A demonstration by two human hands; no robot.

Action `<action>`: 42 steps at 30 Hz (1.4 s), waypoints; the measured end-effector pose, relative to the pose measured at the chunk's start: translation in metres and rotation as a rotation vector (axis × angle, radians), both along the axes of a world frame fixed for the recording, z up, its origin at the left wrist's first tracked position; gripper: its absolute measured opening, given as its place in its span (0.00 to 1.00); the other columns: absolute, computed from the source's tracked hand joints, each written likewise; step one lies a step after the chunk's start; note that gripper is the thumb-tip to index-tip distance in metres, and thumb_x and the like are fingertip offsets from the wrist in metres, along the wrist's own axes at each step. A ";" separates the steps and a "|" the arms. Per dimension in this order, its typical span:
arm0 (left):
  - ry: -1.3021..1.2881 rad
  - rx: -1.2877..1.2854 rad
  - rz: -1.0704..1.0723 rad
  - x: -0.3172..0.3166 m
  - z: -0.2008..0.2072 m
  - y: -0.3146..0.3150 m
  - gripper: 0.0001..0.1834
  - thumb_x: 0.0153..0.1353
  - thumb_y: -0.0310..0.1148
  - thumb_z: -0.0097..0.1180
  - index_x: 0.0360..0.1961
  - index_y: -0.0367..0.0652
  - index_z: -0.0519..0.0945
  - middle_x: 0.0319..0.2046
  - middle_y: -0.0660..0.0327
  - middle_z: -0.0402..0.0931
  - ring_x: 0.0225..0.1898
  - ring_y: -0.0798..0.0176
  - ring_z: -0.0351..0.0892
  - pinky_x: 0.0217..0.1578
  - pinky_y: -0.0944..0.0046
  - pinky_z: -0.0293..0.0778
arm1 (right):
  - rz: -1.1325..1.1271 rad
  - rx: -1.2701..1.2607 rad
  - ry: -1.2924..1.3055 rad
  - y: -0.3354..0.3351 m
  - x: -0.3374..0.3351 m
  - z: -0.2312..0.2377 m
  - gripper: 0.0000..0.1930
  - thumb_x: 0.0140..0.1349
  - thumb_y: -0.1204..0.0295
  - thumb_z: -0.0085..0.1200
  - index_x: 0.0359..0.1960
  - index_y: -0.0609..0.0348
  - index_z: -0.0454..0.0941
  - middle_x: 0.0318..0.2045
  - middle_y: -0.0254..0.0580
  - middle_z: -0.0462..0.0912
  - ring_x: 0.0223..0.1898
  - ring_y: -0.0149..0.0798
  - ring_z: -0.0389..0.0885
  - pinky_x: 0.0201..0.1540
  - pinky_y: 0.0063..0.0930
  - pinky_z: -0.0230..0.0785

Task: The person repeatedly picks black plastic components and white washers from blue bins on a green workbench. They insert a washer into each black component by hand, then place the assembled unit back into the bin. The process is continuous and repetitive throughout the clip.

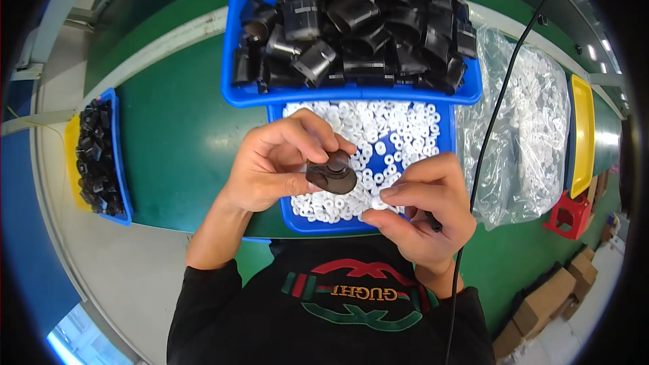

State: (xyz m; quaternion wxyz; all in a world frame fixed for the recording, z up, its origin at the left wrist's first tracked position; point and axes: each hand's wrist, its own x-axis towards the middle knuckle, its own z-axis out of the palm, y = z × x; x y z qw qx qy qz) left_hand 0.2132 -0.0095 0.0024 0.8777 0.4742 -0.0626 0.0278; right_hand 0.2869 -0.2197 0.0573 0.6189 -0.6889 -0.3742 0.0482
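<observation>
My left hand (270, 162) grips a dark brown-black hollow plastic part (332, 174) between thumb and fingers, its round opening facing up. Just to the right, my right hand (433, 206) pinches a small white ring (380, 201) between thumb and forefinger. A thin black rod-like thing (434, 222) pokes out under the curled fingers of that hand; its rest is hidden. Both hands hover over a blue tray (324, 226) of loose white rings (405, 125). Ring and part are a short gap apart.
Behind the tray stands a blue bin (351, 94) heaped with black plastic parts (351, 10). A clear bag (517, 135) of white rings lies at right, beside a yellow tray (583, 135). At left is another bin (122, 162) of black pieces. A black cable (497, 98) crosses the right side.
</observation>
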 end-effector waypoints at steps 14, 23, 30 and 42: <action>-0.068 0.046 -0.028 -0.009 0.002 0.001 0.14 0.51 0.19 0.65 0.38 0.42 0.78 0.44 0.50 0.69 0.49 0.44 0.77 0.52 0.46 0.75 | 0.068 -0.127 -0.055 0.021 -0.009 -0.010 0.30 0.36 0.76 0.76 0.47 0.62 0.81 0.35 0.39 0.74 0.32 0.33 0.75 0.29 0.21 0.68; 0.082 0.083 0.155 -0.008 0.020 -0.003 0.13 0.52 0.30 0.62 0.36 0.41 0.72 0.38 0.54 0.70 0.42 0.54 0.75 0.43 0.59 0.73 | -0.026 0.085 -0.104 0.018 -0.016 0.003 0.23 0.41 0.75 0.75 0.41 0.64 0.81 0.36 0.44 0.80 0.29 0.34 0.81 0.26 0.18 0.73; -0.032 0.137 0.266 -0.011 0.011 0.011 0.04 0.58 0.21 0.45 0.33 0.37 0.72 0.30 0.59 0.66 0.27 0.69 0.65 0.30 0.71 0.63 | 0.014 -0.176 -0.223 0.013 -0.007 -0.017 0.22 0.41 0.77 0.72 0.41 0.65 0.80 0.38 0.50 0.83 0.33 0.41 0.86 0.30 0.26 0.80; 0.041 0.019 0.247 -0.014 0.012 0.013 0.08 0.62 0.21 0.37 0.33 0.37 0.71 0.21 0.66 0.61 0.18 0.76 0.54 0.20 0.74 0.51 | 0.031 -0.170 -0.209 0.017 -0.009 -0.008 0.23 0.43 0.75 0.73 0.43 0.66 0.80 0.37 0.50 0.83 0.33 0.43 0.86 0.30 0.28 0.80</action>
